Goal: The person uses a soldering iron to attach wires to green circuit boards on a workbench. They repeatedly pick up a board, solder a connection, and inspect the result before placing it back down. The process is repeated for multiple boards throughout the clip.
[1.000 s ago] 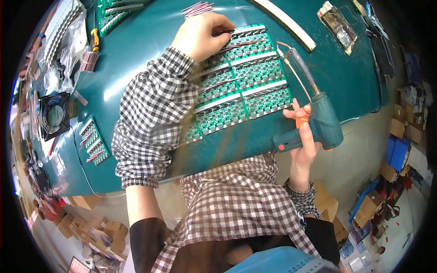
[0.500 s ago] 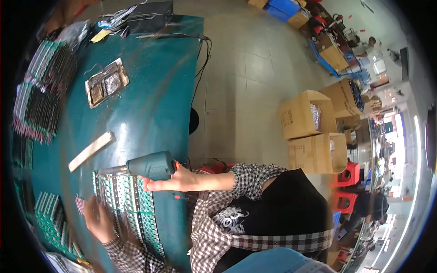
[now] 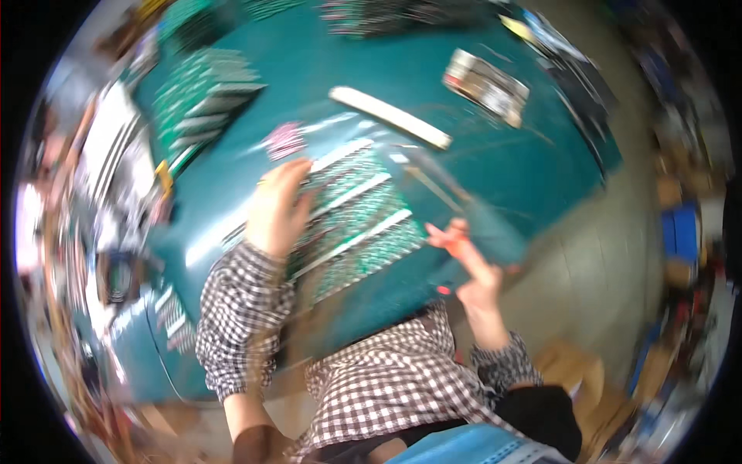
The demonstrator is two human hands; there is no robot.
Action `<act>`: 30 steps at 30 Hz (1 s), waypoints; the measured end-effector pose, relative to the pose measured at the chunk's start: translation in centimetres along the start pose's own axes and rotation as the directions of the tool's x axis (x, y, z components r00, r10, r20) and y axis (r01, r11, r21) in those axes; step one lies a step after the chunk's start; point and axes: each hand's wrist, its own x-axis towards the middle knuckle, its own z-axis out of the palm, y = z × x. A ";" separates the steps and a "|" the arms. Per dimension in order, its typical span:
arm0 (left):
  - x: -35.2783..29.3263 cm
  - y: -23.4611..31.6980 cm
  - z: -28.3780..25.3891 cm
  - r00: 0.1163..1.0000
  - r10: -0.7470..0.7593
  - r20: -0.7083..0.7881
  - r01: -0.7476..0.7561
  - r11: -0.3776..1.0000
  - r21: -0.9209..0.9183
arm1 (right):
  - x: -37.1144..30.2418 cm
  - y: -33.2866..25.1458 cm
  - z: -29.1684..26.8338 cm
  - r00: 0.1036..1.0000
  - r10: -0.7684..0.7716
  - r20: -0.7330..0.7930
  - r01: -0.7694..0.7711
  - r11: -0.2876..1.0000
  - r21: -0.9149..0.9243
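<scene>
Rows of green-and-white circuit board strips lie side by side on the green table, in front of me. My left hand is over their left edge, fingers bent downward and smeared by motion; whether it grips anything is hidden. To the right of the strips, my right hand is closed around a green gun-shaped power tool. The tool is blurred, with its metal nozzle pointing away to the far left. A small pink-and-white bundle lies just beyond my left hand.
A pale flat bar lies beyond the strips. Farther right sits a small stained tray. Stacked boards stand at the far left, with more dark stacks at the back. Black equipment and cables occupy the far right corner.
The whole view has swung round, so the table now spreads ahead of me. My left hand has come over the strips' left edge; the tool in my right hand is now right of them.
</scene>
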 end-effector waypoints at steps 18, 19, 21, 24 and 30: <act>-4.6 8.9 -0.8 0.676 -0.652 0.344 0.165 -0.320 -0.933 | -0.7 -1.4 3.6 0.958 0.162 0.237 -0.164 0.986 -0.014; -4.5 8.7 -0.5 0.673 -0.653 0.347 0.153 -0.336 -0.929 | -0.7 -1.0 3.4 0.957 0.160 0.241 -0.167 0.986 0.009; -4.5 8.3 -0.2 0.671 -0.650 0.357 0.136 -0.365 -0.921 | -0.8 -0.6 3.5 0.952 0.182 0.245 -0.192 0.981 0.017; -4.7 7.8 0.5 0.684 -0.636 0.357 0.116 -0.389 -0.914 | -0.9 -0.5 3.8 0.942 0.238 0.235 -0.243 0.970 -0.008; -4.5 8.2 0.6 0.614 -0.664 0.427 0.257 -0.343 -0.903 | 0.6 -1.3 1.5 0.947 0.247 0.206 -0.274 0.955 0.115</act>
